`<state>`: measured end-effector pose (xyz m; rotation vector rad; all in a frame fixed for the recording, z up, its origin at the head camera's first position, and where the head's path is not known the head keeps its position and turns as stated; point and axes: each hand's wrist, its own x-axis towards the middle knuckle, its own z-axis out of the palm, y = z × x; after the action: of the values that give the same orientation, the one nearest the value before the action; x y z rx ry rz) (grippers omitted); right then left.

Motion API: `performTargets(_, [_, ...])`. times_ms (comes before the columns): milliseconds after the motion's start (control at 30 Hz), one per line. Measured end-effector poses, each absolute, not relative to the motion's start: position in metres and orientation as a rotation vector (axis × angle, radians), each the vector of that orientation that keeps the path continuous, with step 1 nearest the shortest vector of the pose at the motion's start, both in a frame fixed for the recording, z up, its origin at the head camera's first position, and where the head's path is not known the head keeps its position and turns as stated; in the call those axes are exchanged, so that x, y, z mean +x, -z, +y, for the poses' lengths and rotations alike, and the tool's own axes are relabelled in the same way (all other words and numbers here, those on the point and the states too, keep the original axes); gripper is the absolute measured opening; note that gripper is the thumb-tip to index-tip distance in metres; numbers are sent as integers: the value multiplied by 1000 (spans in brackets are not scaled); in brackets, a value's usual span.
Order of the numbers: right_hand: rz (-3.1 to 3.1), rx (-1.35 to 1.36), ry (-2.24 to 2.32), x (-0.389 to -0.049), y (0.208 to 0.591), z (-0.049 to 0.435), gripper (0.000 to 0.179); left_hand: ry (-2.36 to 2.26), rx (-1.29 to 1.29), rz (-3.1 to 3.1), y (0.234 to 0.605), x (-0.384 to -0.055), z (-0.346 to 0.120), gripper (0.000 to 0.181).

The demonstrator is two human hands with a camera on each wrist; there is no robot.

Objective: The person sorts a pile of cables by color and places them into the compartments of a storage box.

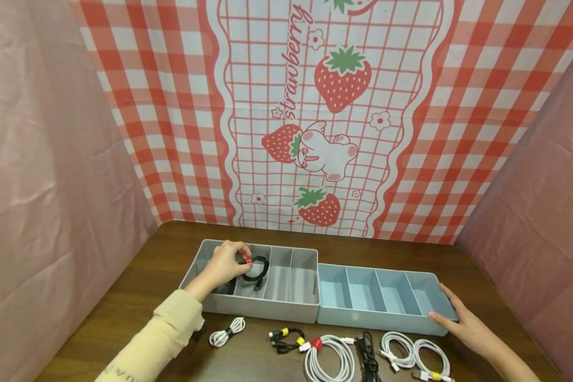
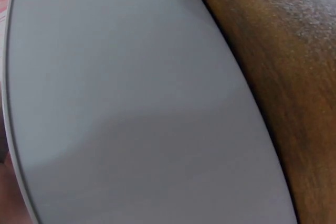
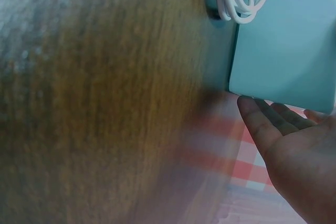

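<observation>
In the head view, my left hand (image 1: 225,265) pinches a coiled black cable (image 1: 262,271) by its red tie (image 1: 249,260). The coil is held over the left part of the grey divided box (image 1: 267,307). My right hand (image 1: 468,324) touches the right end of the blue divided box (image 1: 377,317), thumb toward the front corner. The right wrist view shows its fingers (image 3: 257,121) fairly straight against the blue box's end wall (image 3: 289,66). A grey wall (image 2: 142,87) fills most of the left wrist view, with the left hand barely visible at the edge.
Along the table's front (image 1: 124,313) lie a white cable with a black tie (image 1: 227,332), a small black cable with yellow parts (image 1: 286,339), a white coil with a red tie (image 1: 331,358), a black bundle (image 1: 369,361) and two white coils (image 1: 401,347). The boxes stand end to end.
</observation>
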<state>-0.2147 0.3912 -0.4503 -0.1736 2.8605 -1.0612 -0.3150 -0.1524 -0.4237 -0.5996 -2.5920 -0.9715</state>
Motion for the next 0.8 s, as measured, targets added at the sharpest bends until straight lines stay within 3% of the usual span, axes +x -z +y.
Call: performTargets(800, [2841, -171, 1084, -215, 450, 392, 87, 984, -567, -2648, 428, -315, -156, 14])
